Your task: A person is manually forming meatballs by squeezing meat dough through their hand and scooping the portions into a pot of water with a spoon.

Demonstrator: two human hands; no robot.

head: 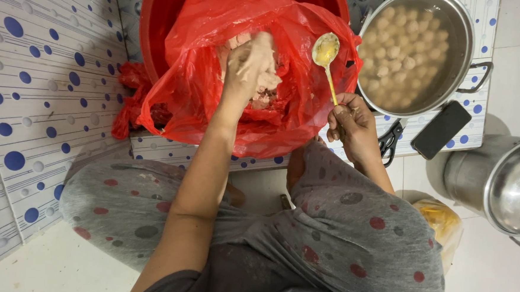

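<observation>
Head view: the one camera, looking down past the person's knees.
Left hand (251, 62): upper middle of the frame, inside the bag, fingers closed around a lump of paste (262, 87) and coated with it.
Right hand (351, 122): right of centre, just outside the bag's right edge, fingers pinched on the lower end of the spoon's handle.
Spoon (326, 54): long axis runs from the right hand up and slightly left; its bowl, smeared with paste, hangs over the bag's right rim, near the left hand but apart from it.
Key relation: the paste lies up and left of the right hand, directly under and in the left hand, so the left hand is the nearer; the spoon bowl sits between that hand and the pot.
Bag (203, 95): red plastic, open at the top, lining a red tub (154, 22); it holds the pale pinkish paste.
Pot (464, 38): steel, upper right, just beside the bag; filled with cloudy water and many pale round balls (404, 50).
Second pot (507, 182): steel, right edge, lying on its side on the floor; contents cannot be told.
Other things: a dark phone (442, 129) below the first pot, scissors (389, 144) just left of it, a yellow bag (443, 221) by the right knee.
Surface: blue-dotted white mat (25, 92) at left and under the tub.
</observation>
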